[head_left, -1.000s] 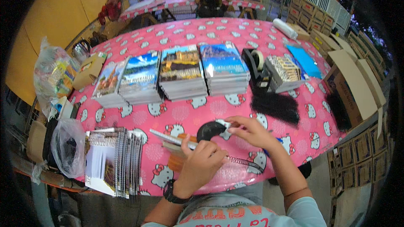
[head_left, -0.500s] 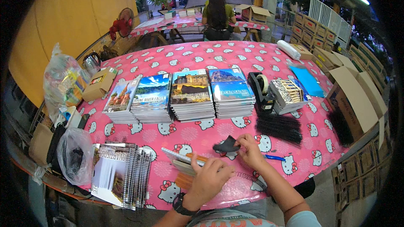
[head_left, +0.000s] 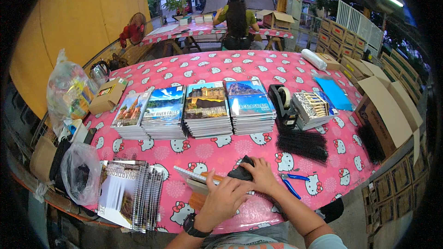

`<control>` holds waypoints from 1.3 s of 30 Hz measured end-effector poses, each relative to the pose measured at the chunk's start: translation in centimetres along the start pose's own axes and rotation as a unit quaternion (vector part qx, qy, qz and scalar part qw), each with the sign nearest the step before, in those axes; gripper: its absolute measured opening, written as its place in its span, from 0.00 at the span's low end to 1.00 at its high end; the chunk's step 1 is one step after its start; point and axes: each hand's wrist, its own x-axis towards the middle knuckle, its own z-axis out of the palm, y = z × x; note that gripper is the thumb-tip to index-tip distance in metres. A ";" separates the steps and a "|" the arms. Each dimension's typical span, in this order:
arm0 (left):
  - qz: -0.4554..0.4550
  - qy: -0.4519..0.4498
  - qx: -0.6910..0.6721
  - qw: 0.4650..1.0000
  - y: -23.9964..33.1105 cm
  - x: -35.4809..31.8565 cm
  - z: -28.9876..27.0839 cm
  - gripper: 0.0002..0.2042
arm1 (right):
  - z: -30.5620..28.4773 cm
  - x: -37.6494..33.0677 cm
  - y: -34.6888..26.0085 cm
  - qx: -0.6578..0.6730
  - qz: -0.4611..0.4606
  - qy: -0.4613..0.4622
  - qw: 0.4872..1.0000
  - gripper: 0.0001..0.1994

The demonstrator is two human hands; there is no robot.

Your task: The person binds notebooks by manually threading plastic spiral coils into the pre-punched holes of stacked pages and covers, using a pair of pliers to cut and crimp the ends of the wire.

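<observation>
My left hand (head_left: 224, 198) lies across a white-edged notebook (head_left: 187, 173), thumb apart from the fingers, holding it on brown wooden pieces (head_left: 197, 199). The hand hides most of that notebook. My right hand (head_left: 260, 175) is closed on a dark cloth (head_left: 240, 170) at the notebook's far right end, and its lower side touches my left fingertips. Right of my right hand lie blue-handled cutters (head_left: 291, 185). To the left is a leaning stack of spiral notebooks (head_left: 121, 193) with a waterfall cover.
Several notebook stacks (head_left: 207, 106) form a row ahead, beside a black tape dispenser (head_left: 282, 106). Black binding coils (head_left: 302, 145) lie in front of it. Clear plastic bags (head_left: 80, 173) stand left, open cartons (head_left: 385, 110) right. Another person (head_left: 236, 20) sits at a far table.
My right hand has moved left with the cloth, up against my left fingers. The cutters show more fully. The loose coil by my right forearm is now mostly covered.
</observation>
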 end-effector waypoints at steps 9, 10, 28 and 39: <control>0.002 -0.028 0.010 1.000 -0.5 -0.2 0.0 0.09 | 0.0 -5.2 1.5 0.728 0.129 -0.027 0.673 0.36; 0.000 -0.032 0.014 0.999 -0.4 -0.1 -0.1 0.09 | -0.1 -6.3 1.2 0.775 0.111 -0.035 0.621 0.37; -0.090 0.067 -0.028 0.993 -1.9 -0.8 -2.2 0.21 | -8.6 -1.9 -1.4 0.538 -0.009 -0.094 0.838 0.30; -0.088 0.083 -0.064 0.991 -2.4 -1.0 -1.9 0.31 | -9.6 0.0 -2.5 0.410 -0.062 -0.123 0.901 0.21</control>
